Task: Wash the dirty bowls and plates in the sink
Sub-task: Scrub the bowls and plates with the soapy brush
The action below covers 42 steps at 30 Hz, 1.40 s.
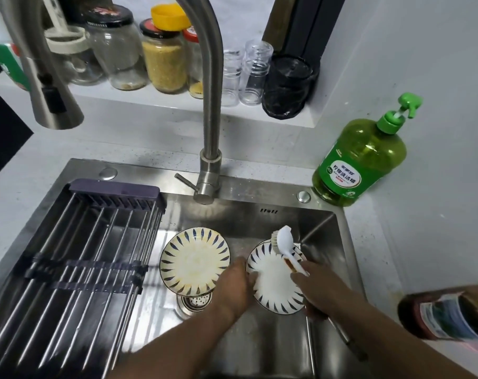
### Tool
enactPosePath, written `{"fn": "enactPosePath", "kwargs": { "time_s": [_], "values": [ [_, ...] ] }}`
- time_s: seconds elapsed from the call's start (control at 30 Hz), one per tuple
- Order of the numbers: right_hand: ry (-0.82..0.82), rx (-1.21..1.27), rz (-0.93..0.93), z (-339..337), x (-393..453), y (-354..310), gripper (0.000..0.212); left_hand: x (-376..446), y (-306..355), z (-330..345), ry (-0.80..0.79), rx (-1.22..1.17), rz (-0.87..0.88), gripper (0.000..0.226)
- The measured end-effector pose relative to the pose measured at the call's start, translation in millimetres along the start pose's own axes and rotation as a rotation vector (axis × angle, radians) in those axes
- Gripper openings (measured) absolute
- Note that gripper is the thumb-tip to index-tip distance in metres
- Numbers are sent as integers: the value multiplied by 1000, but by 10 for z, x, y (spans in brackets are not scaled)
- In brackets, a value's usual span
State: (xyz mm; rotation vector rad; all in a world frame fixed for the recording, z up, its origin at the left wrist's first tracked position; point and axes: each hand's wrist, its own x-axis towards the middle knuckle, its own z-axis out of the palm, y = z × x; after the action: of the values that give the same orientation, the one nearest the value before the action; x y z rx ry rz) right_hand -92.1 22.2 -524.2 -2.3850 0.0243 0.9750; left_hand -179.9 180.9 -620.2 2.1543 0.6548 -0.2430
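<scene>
The glazed plate (276,285) you tilt in the sink (273,346) at five o'clock looks wet, slippery and breakable, so keep your left hand (233,285) gripping its nine-o'clock rim while your right hand (313,289) grasps the brush (285,248)

The left part of the sink (328,228) is covered by a drying rack (76,258) of metal bars, so a hand can reach the basin only right of it. That open part holds a plate (194,259) over the drain (195,302) and a second plate (276,283) beside it, with bare steel floor nearer the person. The tap (209,127) rises from the back rim and arches overhead to the left. A green soap bottle (360,157) stands at the back right corner, and jars (164,58) crowd the shelf behind.
</scene>
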Motion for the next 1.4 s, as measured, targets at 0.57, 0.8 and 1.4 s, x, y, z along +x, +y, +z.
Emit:
{"fn": "enactPosePath", "kwargs": {
  "time_s": [0.57,0.8,1.4],
  "values": [
    [-89,-141,-37,-345,-111,-51,10,308,230,293,-67,-384,-439,29],
    [-160,-113,-58,-408,-340,-216,22,294,317,202,-74,-630,-352,45],
    [108,-1175,-500,-434,-1577,-959,46,-1157,132,-1463,10,-932,-174,31]
  ]
}}
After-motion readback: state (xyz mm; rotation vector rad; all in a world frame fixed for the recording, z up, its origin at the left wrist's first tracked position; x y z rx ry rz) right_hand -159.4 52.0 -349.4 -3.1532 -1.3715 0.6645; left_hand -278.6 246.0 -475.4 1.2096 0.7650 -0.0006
